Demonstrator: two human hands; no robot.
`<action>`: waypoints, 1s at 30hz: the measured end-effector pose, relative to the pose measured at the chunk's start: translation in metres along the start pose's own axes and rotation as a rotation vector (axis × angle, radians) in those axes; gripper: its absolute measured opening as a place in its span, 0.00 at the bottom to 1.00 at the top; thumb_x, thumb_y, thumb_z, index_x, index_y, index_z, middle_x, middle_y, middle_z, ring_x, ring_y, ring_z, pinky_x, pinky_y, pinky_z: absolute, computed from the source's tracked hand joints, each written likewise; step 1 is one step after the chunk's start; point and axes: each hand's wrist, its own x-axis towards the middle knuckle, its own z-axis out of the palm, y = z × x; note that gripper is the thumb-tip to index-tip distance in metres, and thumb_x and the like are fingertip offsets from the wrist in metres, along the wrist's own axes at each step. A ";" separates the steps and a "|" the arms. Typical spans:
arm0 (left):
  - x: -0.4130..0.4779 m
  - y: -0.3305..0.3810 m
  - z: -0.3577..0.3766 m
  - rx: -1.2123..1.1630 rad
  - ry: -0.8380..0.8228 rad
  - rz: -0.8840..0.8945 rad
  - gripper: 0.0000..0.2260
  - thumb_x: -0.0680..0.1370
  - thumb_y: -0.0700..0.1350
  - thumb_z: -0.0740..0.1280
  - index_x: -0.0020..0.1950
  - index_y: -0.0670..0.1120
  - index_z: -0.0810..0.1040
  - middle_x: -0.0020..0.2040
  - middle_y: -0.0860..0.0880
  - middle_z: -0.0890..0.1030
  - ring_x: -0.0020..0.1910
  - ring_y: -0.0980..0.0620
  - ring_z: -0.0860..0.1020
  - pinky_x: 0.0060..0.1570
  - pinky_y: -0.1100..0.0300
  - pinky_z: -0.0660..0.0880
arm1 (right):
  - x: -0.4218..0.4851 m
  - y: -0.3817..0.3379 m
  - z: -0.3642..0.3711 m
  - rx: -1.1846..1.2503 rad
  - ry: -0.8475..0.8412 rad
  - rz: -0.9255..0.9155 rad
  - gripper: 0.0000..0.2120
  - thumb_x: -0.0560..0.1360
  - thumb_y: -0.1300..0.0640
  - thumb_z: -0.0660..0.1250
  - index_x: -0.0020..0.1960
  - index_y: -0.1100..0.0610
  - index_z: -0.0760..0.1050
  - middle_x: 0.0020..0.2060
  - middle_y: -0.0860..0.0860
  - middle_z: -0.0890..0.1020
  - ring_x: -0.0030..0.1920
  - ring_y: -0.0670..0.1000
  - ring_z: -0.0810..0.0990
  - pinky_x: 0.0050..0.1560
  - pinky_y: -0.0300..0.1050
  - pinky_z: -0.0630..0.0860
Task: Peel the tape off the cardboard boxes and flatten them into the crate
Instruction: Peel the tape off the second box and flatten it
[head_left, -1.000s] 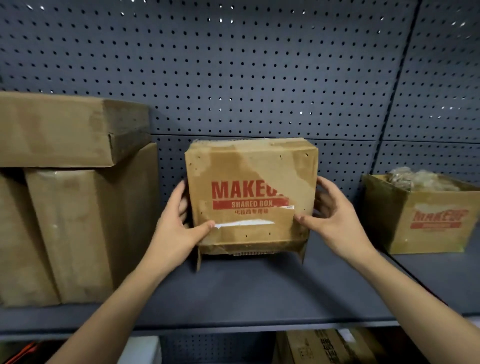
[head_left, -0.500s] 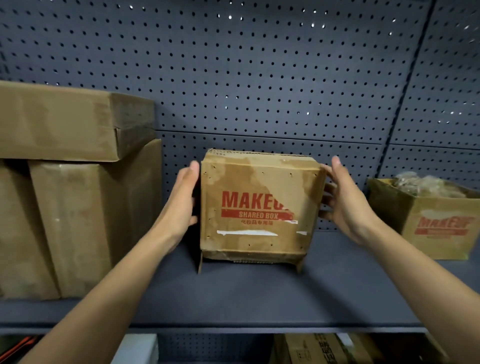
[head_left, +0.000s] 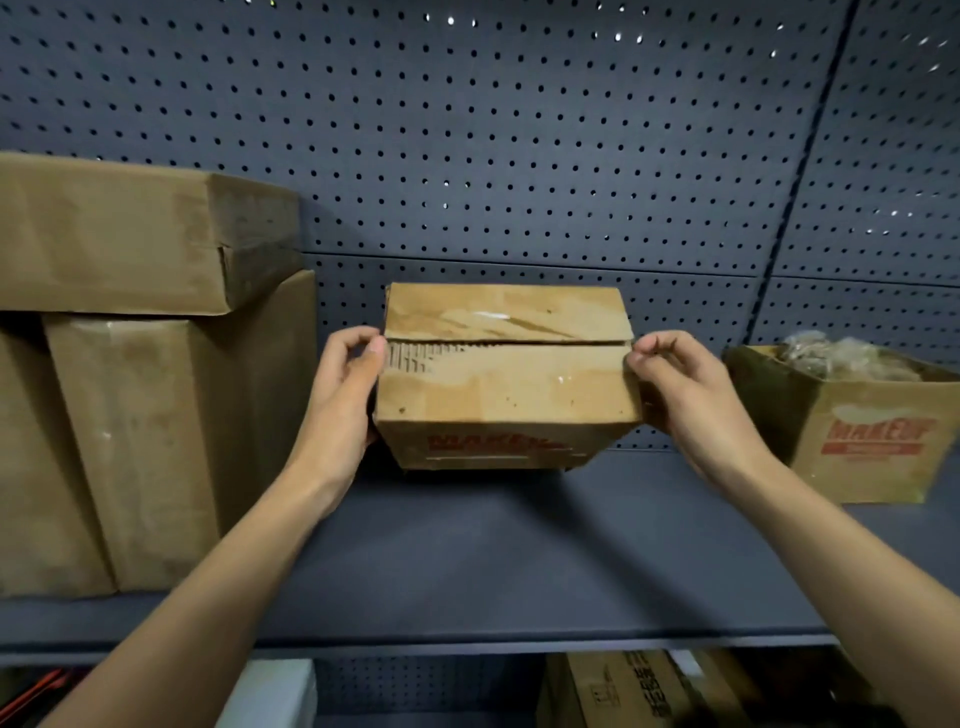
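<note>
Where the box (head_left: 506, 395) stood upright half a second ago with its red print facing the camera, it now tips forward. Its top face is turned to the view and the print is squeezed into a narrow strip below. It sits far back over the shelf (head_left: 467, 561), near the pegboard (head_left: 519, 156). I cannot tell whether its lower edge touches the shelf. A seam (head_left: 519, 343) between the two top flaps runs left to right, with torn corrugation at its left end. Both hands have moved up from the sides to the ends of that seam. The left hand (head_left: 337, 410) curls thumb and fingers onto the left top edge, and the right hand (head_left: 691, 400) pinches the right top corner with bent fingers. Whether either holds tape cannot be told. Stacked boxes (head_left: 130, 415) on the left and an open box (head_left: 872, 431) on the right have not moved.
</note>
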 end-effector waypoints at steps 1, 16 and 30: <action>-0.003 -0.005 -0.002 -0.004 -0.004 -0.011 0.07 0.84 0.51 0.59 0.53 0.52 0.74 0.50 0.52 0.82 0.47 0.56 0.80 0.41 0.56 0.75 | -0.005 0.007 0.001 -0.024 0.004 -0.017 0.02 0.81 0.58 0.64 0.49 0.54 0.73 0.44 0.47 0.78 0.43 0.44 0.75 0.44 0.41 0.72; -0.043 -0.030 -0.020 0.038 -0.104 -0.006 0.15 0.69 0.55 0.68 0.54 0.55 0.73 0.57 0.46 0.78 0.57 0.50 0.77 0.59 0.48 0.73 | -0.048 0.037 -0.001 -0.064 -0.026 -0.008 0.08 0.80 0.59 0.65 0.57 0.51 0.74 0.53 0.47 0.80 0.47 0.38 0.81 0.42 0.37 0.80; -0.062 -0.037 0.000 0.456 0.058 0.115 0.47 0.55 0.62 0.80 0.66 0.68 0.58 0.66 0.51 0.72 0.65 0.53 0.73 0.64 0.54 0.72 | -0.064 0.035 0.034 -0.457 0.009 0.042 0.43 0.62 0.33 0.69 0.71 0.44 0.56 0.59 0.53 0.79 0.61 0.55 0.76 0.54 0.51 0.76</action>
